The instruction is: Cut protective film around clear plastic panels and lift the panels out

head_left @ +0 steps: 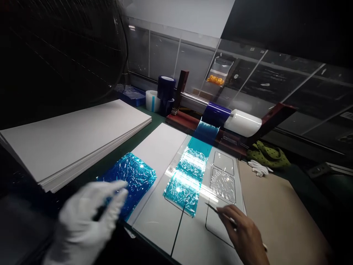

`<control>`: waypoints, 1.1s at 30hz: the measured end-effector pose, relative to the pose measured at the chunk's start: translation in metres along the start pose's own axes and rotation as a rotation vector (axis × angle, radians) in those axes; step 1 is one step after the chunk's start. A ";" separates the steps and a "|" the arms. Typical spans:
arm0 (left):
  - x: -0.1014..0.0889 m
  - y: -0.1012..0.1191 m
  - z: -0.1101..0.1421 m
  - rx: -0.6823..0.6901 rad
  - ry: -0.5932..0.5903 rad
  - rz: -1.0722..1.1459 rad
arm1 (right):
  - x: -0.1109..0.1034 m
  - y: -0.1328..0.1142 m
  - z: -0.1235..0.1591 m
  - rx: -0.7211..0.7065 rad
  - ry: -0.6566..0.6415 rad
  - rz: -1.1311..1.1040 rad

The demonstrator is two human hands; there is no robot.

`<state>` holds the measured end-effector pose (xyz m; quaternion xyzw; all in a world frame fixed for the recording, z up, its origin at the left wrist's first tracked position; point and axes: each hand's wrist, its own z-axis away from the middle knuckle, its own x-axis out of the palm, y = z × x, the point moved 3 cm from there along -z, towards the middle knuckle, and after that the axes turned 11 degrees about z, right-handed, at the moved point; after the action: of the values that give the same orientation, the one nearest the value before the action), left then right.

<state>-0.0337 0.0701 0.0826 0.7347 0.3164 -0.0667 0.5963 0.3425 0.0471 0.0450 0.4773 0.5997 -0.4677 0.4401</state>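
Gloved left hand [88,217] open, fingers apart near the blue film [128,180], bare right hand [244,232] pinching a craft knife [213,209] over the white panel [154,224]

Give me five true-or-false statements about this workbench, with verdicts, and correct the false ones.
1. The left hand is gloved in white. True.
2. The right hand is gloved too. False: it is bare and holds a slim knife.
3. Blue film runs from a roll down onto a white panel. True.
4. A stack of white boards lies to the right of the right hand. False: it lies to the left of both hands.
5. A spare white glove lies beside a green bag. True.
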 end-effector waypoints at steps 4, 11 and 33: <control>0.108 0.024 0.012 0.225 -0.571 -0.196 | 0.007 -0.023 -0.059 -0.017 -0.028 -0.019; 0.190 0.018 -0.031 0.201 -0.592 -0.406 | 0.036 -0.054 -0.142 -0.093 -0.128 0.133; 0.190 0.012 -0.033 0.199 -0.620 -0.469 | 0.006 0.007 -0.098 0.046 -0.290 0.335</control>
<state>0.1143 0.1729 0.0118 0.6418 0.2728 -0.4498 0.5580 0.3402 0.1452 0.0551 0.5078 0.4318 -0.4654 0.5823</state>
